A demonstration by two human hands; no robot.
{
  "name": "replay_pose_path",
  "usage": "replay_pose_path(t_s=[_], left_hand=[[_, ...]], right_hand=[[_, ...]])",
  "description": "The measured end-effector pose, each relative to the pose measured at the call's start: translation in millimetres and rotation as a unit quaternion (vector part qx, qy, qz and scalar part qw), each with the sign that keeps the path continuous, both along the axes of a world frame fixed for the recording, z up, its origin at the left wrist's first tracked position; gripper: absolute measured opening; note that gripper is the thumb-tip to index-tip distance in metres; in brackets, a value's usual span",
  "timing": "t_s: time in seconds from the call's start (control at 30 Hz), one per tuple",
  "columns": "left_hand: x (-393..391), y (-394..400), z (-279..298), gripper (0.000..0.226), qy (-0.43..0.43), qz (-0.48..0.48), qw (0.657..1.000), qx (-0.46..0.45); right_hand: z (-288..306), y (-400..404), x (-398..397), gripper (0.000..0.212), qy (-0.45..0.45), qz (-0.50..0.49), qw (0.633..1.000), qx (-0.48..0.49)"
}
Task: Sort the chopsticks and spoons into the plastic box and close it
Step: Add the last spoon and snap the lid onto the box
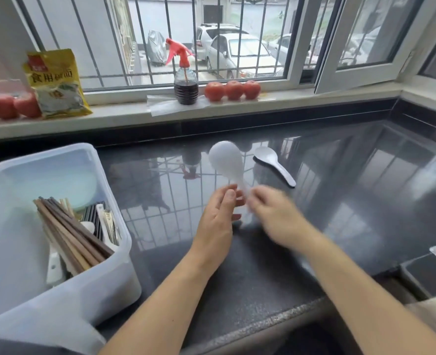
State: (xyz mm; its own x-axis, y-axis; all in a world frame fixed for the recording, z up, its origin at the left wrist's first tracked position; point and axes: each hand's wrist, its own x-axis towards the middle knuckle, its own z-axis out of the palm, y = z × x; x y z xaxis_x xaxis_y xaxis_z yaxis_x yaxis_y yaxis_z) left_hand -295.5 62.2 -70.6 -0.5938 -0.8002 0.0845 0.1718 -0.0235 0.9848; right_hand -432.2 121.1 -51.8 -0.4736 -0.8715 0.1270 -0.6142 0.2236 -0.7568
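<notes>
Both hands meet over the dark polished stone counter [314,201], w/ a big white plastic rice spoon [226,162] held up between them, bowl end pointing away toward the window. Left hand [218,219] has thumb and fingers curled toward the handle from the left, looks like it's touching it. Right hand [276,213] is blurred, fingers bunched near the handle's lower end; can't tell if it's actually clamped on or just brushing it.

Risk as I see it: the spoon is between two grips. If neither hand has it firmly, it drops onto the hard counter, bounces or skids, maybe off the front edge.

A second white plastic spoon [274,163] lies on the counter just beyond and right of the hands, bowl up. A careless sweep of the right hand could knock it.

The translucent plastic box [114,252] sits open at left, well apart from the hands, already packed w/ brown wooden chopsticks [71,234] leaning against the near-right wall, tips sticking high. Spoon dropped in crosswise would ride on them, prob. stopping the lid from seating. No lid clearly in view.
</notes>
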Motion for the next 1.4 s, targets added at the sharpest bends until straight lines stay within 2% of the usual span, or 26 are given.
replay_pose_path(t_s=[0.07,0.13,0.17,0.2,0.23,0.27,0.3,0.33,0.4,0.47,0.53,0.6,0.67,0.7,0.77,0.8,0.9,0.97,1.03,1.1,1.2,1.3,1.4], left_hand=[[2.9,-0.7,2.7,0.027,0.031,0.017,0.998,0.045],[6.2,-3.5,3.0,0.023,0.054,0.073,0.992,0.088],[6.9,-4.8,4.2,0.022,0.055,0.098,0.989,0.097],[6.2,-7.3,2.2,0.022,0.053,0.122,0.986,0.099],[4.8,-8.5,0.9,0.021,0.05,0.142,0.984,0.093],[2.9,-8.7,-2.5,0.021,0.041,0.154,0.984,0.084],[0.8,-7.7,-5.7,0.022,0.028,0.15,0.986,0.072],[-0.3,-5.9,-6.8,0.023,0.01,0.136,0.989,0.055],[-0.8,-1.5,-5.1,0.026,-0.036,0.12,0.992,0.009],[1.5,5.1,0.8,0.036,-0.072,0.125,0.989,-0.033],[5.9,16.9,9.5,0.045,-0.088,0.139,0.986,-0.033],[12.2,30.7,27.3,0.049,-0.068,0.14,0.987,0.038],[22.4,42.8,65.5,0.049,-0.008,0.137,0.988,0.068],[29.6,46.1,90.0,0.049,0.014,0.138,0.99,0.036],[57.0,43.7,140.1,0.043,0.071,0.151,0.985,-0.05],[78.2,36.7,161.3,0.038,0.096,0.158,0.98,-0.077],[166.6,9.8,198.3,0.041,0.144,0.209,0.962,-0.104],[225.8,-5.7,197.5,0.041,0.156,0.265,0.947,-0.095],[269.2,-21.8,179.8,0.04,0.122,0.34,0.931,-0.062],[297.9,-32.9,158.0,0.039,0.065,0.386,0.92,-0.017],[318.0,-41.0,133.4,0.037,0.002,0.382,0.924,0.007],[324.6,-48.2,126.1,0.033,-0.033,0.354,0.934,0.018],[324.8,-53.2,124.4,0.029,-0.083,0.308,0.948,0.01]], right_hand=[[9.4,2.5,37.6,0.022,-0.044,0.163,0.984,0.055],[26.7,-5.0,31.9,0.027,-0.027,0.222,0.971,0.089],[32.5,-13.7,17.6,0.031,-0.014,0.171,0.983,0.069],[33.0,-25.0,-4.7,0.032,0.018,0.066,0.997,0.04],[29.8,-37.1,-28.0,0.031,0.088,-0.062,0.994,0.016],[22.1,-46.7,-46.4,0.032,0.171,-0.172,0.97,0.026],[9.3,-53.1,-59.0,0.037,0.215,-0.238,0.944,0.071],[-5.2,-58.0,-67.0,0.043,0.224,-0.259,0.932,0.12],[-25.5,-62.0,-71.4,0.041,0.22,-0.255,0.929,0.151],[-27.1,-61.4,-68.3,0.036,0.208,-0.253,0.936,0.127],[-22.5,-61.1,-62.1,0.03,0.195,-0.249,0.942,0.108],[-13.2,-63.6,-42.0,0.018,0.152,-0.216,0.96,0.089],[9.0,-64.1,0.1,0.007,0.041,-0.149,0.988,0.029],[27.1,-65.1,26.9,0.006,-0.054,-0.091,0.994,-0.028],[73.1,-67.5,86.7,0.017,-0.251,0.043,0.962,-0.097],[93.2,-71.3,110.9,0.022,-0.258,0.089,0.955,-0.119],[139.1,-81.0,172.9,0.037,-0.024,0.152,0.98,-0.128],[153.0,-81.9,205.3,0.037,0.097,0.225,0.969,-0.039],[151.6,-83.0,234.9,0.025,0.232,0.287,0.923,0.112],[145.2,-89.4,255.4,0.019,0.341,0.299,0.863,0.224],[138.2,-104.3,266.8,0.025,0.362,0.29,0.838,0.287],[131.9,-118.9,277.2,0.014,0.378,0.282,0.832,0.292],[129.2,-128.6,275.4,0.02,0.443,0.279,0.808,0.269]])
